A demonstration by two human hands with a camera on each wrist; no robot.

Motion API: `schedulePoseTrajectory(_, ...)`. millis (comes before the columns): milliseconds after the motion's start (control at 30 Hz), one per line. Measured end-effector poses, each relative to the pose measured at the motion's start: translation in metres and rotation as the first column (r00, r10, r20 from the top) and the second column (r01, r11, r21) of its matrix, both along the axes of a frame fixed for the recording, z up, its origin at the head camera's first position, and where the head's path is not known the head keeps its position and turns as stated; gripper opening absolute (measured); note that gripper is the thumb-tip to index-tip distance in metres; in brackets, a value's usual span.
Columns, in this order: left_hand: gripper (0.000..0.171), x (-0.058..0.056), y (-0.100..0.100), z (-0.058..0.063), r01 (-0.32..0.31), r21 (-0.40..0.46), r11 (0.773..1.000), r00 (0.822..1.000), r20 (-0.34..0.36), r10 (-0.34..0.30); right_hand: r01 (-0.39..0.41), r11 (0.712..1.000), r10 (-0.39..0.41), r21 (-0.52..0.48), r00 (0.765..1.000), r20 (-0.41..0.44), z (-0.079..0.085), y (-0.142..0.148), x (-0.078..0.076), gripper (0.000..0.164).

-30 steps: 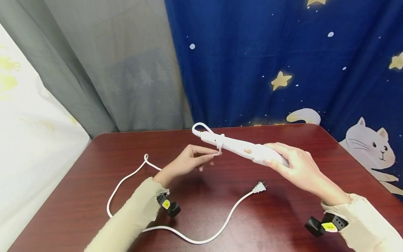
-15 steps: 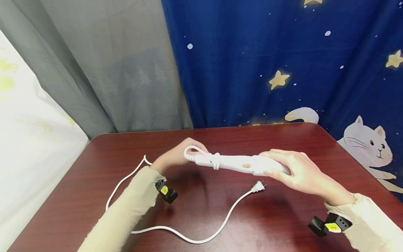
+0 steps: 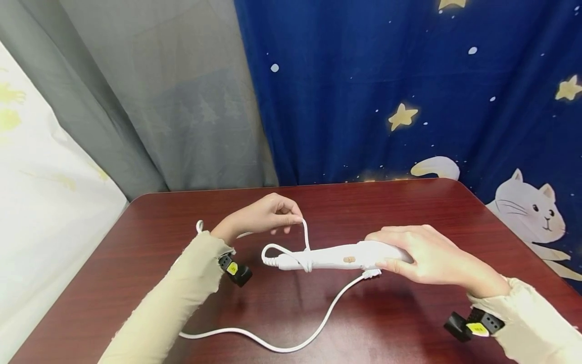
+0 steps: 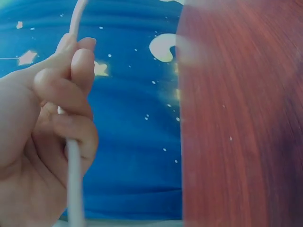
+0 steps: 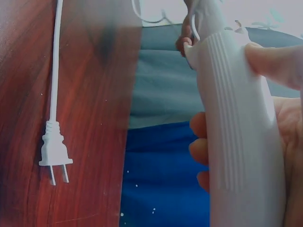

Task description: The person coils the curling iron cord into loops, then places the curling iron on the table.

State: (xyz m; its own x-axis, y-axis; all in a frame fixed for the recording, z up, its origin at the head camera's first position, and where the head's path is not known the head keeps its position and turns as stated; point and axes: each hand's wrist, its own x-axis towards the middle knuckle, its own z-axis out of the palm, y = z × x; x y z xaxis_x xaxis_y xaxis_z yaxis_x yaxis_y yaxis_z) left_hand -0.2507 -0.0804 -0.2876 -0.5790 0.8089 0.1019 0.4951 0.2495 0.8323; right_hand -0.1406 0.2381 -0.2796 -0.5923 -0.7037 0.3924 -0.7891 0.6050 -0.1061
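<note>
A long white hair straightener, with a small tan switch on its side, lies nearly level over the table. My right hand grips its wide end; in the right wrist view the thumb and curled fingers hold its ribbed body. The white power cord loops from the narrow end and winds around the handle. Up and left of that handle, my left hand pinches the cord. The left wrist view shows the cord running through the curled fingers.
The cord's two-prong plug lies on the dark red wooden table, just below the straightener in the head view. A cord length curves across the front. Behind the table hang grey and blue curtains.
The straightener has come down and turned level in my right hand. My left hand passed behind the handle, and now holds the cord above it; the handle bears more cord winding.
</note>
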Motion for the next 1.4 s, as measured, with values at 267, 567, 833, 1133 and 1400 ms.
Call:
schedulePoseTrajectory(267,0.009,0.016,0.003,0.015,-0.032,-0.021,0.999,0.997,-0.065,0.030,0.058,0.995,-0.058,0.081,0.998,0.005,-0.004,-0.003,-0.001,0.025)
schedulePoseTrajectory(567,0.010,0.039,0.009,0.026,-0.098,0.029,0.995,0.991,-0.083,0.100,0.224,0.972,-0.224,0.073,0.975,-0.006,-0.011,-0.002,-0.006,0.030)
schedulePoseTrajectory(833,0.012,0.056,0.017,0.021,-0.146,0.079,0.986,0.986,-0.074,0.152,0.366,0.930,-0.365,0.039,0.930,-0.034,-0.014,-0.006,-0.007,0.033)
schedulePoseTrajectory(1133,0.032,0.065,0.010,0.003,-0.183,0.158,0.970,0.981,-0.032,0.190,0.495,0.862,-0.502,-0.107,0.863,-0.056,-0.012,-0.002,-0.007,0.037)
schedulePoseTrajectory(1400,0.032,0.063,0.003,-0.026,-0.271,0.299,0.915,0.961,0.039,0.272,0.548,0.806,-0.559,-0.224,0.829,0.017,-0.002,0.005,-0.006,0.041)
